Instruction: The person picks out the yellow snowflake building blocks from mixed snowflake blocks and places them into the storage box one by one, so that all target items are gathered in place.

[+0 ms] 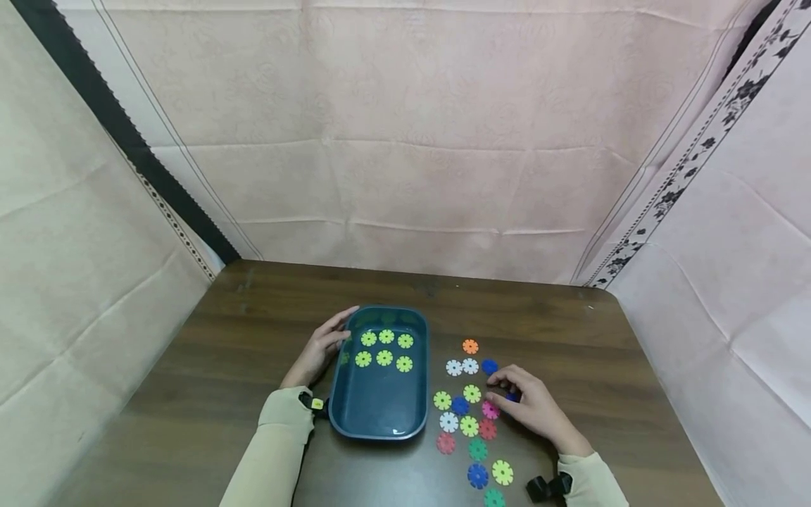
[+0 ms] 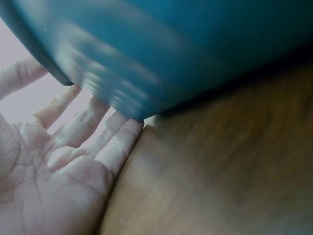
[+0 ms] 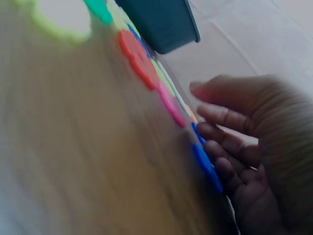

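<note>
A dark blue-green rectangular tray (image 1: 379, 415) stands upright on the table, with several yellow-green notched discs (image 1: 384, 358) laid in two rows in its far half. My left hand (image 1: 323, 345) touches the tray's left side near the far corner; in the left wrist view its fairly straight fingers (image 2: 80, 122) rest against the outer wall. To the right of the tray, my right hand (image 1: 535, 408) hovers with loosely bent fingers, nothing seen between them. Partly hidden under it is a blue disc (image 1: 512, 397). A pink disc (image 1: 491, 410) lies by its thumb.
Loose discs lie between tray and right hand: an orange disc (image 1: 470, 346) farthest away, white discs (image 1: 453, 367), red discs (image 1: 445, 443), green discs (image 1: 478, 448) and more yellow-green and blue ones. The wooden table (image 1: 241, 394) meets hanging pale cloth (image 1: 412, 176) at its far edge.
</note>
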The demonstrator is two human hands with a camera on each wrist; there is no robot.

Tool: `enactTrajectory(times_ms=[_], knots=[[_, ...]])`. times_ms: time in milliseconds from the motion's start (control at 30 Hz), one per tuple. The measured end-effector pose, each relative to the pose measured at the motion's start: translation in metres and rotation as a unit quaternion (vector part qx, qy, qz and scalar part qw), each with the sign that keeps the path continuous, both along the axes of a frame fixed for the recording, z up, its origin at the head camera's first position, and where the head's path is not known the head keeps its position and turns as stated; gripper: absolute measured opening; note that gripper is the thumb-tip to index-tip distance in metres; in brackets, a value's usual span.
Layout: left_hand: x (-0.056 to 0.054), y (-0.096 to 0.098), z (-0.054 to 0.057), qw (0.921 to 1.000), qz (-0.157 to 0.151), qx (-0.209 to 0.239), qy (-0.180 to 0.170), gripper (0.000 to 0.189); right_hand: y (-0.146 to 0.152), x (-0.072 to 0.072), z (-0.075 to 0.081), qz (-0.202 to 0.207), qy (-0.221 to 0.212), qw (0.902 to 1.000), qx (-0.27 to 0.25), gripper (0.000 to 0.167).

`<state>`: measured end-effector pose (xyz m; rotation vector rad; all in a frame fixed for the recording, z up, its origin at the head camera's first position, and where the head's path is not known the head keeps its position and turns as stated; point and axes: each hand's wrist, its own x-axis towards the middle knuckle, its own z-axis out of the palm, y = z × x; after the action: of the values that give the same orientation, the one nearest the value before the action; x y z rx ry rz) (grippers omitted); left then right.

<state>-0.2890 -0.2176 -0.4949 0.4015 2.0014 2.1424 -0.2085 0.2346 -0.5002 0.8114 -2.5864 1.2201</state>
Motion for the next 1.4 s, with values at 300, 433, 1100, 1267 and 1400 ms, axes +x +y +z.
enactTrajectory(times_ms=[300, 433, 1100, 1267, 1400], knots=[[-0.001, 0.0, 0.0, 1.0, -0.002, 0.001, -0.001, 0.049, -0.007, 0.001, -0.003, -0.008, -0.013, 0.9993, 0.035, 0.028], [0.0, 0.0, 0.001, 1.0, 0.0, 0.001, -0.001, 0.049, -0.016, 0.003, -0.005, -0.016, -0.013, 0.9992, 0.035, 0.028], [0.0, 0.0, -0.001, 1.0, -0.003, 0.007, 0.002, 0.049, -0.027, 0.005, -0.005, -0.044, 0.009, 0.9972, 0.06, 0.028], [-0.001, -0.001, -0.002, 0.9999, -0.004, 0.004, 0.009, 0.049, -0.027, 0.005, -0.005, -0.046, 0.004, 0.9974, 0.055, 0.03], [-0.002, -0.001, -0.002, 0.9999, -0.006, 0.007, 0.008, 0.049, -0.026, 0.004, -0.006, -0.05, -0.004, 0.9974, 0.052, 0.032]])
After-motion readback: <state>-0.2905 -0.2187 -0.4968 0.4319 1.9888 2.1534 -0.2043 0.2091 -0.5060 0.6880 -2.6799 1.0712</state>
